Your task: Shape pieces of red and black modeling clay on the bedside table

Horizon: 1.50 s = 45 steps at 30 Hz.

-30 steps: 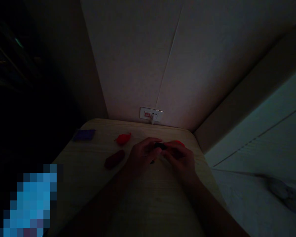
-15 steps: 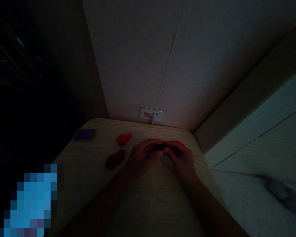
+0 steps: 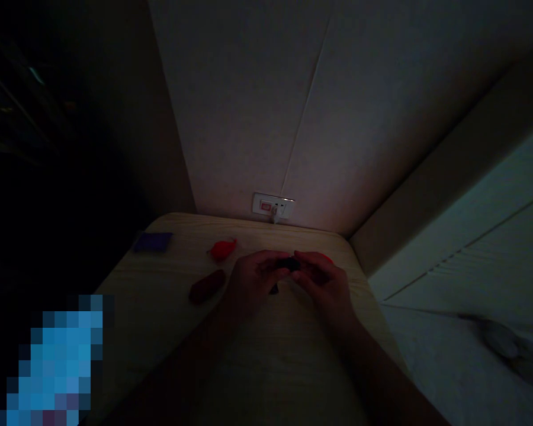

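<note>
Left hand (image 3: pixel 252 279), right hand (image 3: pixel 326 283) | both grasping small dark object (image 3: pixel 288 264) | between facing fingertips

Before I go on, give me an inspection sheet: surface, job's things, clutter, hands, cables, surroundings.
Surface: wood-grain table, dimly lit.
Job's things: dark piece between both hands; shape too dim to tell. Small dark bit showing just below the left hand.
Clutter: purple packet at the far left; bright red item and dark red item left of the hands; red edge behind the right hand, mostly hidden.
Hands: fingertips of both at the dark piece.
Cables: what looks like a plug in the outlet; cord, nothing seen.
Surroundings: wall behind the table; far left too dark to read.
</note>
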Available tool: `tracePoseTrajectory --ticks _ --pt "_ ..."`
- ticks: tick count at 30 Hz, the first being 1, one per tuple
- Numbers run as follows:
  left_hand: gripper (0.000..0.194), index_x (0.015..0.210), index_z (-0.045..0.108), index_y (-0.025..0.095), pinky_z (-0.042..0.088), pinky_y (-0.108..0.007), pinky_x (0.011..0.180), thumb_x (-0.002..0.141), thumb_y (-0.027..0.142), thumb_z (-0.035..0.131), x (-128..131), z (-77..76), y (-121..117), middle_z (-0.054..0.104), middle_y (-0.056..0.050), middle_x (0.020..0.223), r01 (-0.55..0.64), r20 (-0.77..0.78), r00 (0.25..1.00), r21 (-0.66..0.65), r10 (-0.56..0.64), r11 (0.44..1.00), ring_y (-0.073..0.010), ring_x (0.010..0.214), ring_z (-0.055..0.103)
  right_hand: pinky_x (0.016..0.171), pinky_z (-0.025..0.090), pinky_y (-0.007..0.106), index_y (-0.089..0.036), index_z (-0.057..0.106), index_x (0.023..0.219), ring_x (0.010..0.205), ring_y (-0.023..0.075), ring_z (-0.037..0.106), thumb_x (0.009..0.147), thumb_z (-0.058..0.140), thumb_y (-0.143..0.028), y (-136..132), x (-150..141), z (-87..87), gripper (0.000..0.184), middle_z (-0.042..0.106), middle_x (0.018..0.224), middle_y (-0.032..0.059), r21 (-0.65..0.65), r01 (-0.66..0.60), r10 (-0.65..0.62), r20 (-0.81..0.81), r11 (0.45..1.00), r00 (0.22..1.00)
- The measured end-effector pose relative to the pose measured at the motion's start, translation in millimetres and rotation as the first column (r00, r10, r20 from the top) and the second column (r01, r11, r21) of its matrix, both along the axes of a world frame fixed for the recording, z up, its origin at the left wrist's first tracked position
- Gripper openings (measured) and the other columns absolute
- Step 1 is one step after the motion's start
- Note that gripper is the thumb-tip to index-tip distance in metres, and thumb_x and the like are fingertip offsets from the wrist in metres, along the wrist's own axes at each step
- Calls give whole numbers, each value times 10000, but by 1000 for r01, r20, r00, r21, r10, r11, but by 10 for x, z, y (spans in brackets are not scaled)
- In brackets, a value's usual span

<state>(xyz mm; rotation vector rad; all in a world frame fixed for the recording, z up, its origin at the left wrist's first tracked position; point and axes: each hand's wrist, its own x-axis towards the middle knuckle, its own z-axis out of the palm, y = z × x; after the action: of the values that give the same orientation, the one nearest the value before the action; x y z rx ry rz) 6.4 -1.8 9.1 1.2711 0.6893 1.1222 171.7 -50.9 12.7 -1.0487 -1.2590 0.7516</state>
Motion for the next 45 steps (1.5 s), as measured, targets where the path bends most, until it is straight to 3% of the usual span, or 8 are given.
tracePoseTrajectory --ticks 8,16,22,30,33,36,41,45 --pt "327 997 764 156 621 -317 717 718 307 842 10 -21 34 802 -84 897 53 109 993 -93 -43 994 -211 770 762 762 617 307 -306 796 1003 869 178 704 797 843 -245 -3 24 32 220 734 969 33 36 -43 41 56 998 998" --pt "233 910 795 172 611 -306 776 700 254 853 -3 -20 43 813 -80 914 10 54 999 -74 -6 997 -226 865 770 847 617 352 -317 765 1120 982 200 689 792 846 -256 -3 -3 6 344 691 1074 50 73 -44 39 70 996 997" --pt "235 906 792 174 608 -306 798 691 244 859 -3 -21 42 814 -73 908 15 63 998 -80 -10 997 -216 865 769 763 618 338 -309 786 1063 885 194 679 838 802 -223 -22 0 15 241 707 967 52 88 -28 11 191 996 981" --pt "327 901 772 151 614 -320 747 647 318 895 15 -26 57 807 -83 882 51 92 995 -171 -36 984 -218 789 766 838 618 354 -301 787 1026 991 210 682 795 842 -226 -16 -5 19 249 706 1049 57 121 -28 15 110 992 994" --pt "315 899 775 149 608 -317 747 649 302 889 8 2 56 802 -79 864 -2 74 997 -177 16 984 -211 779 756 908 606 391 -306 747 1139 1048 225 687 786 851 -282 -21 -9 -1 368 705 1151 64 61 -14 11 53 998 999" --pt "300 897 753 149 607 -341 776 658 289 866 -41 60 105 790 -67 862 -85 174 976 -248 131 965 -201 774 743 894 604 394 -283 687 1234 993 215 707 848 789 -346 -13 14 -35 404 718 1167 81 -50 75 -72 46 996 996" --pt "115 736 658 157 609 -405 853 630 178 700 -176 149 233 693 -4 744 -150 478 791 -453 382 879 -192 762 723 751 600 351 -201 669 1215 886 212 704 888 714 -414 34 0 -130 393 721 1104 117 -127 164 -119 299 978 947" --pt "112 722 622 146 573 -297 579 652 233 636 -198 158 234 630 -14 714 -103 442 802 -558 401 823 -158 615 658 652 579 338 -169 648 1253 738 190 688 897 687 -415 79 -83 -150 434 731 1084 136 -155 119 -43 426 981 904"
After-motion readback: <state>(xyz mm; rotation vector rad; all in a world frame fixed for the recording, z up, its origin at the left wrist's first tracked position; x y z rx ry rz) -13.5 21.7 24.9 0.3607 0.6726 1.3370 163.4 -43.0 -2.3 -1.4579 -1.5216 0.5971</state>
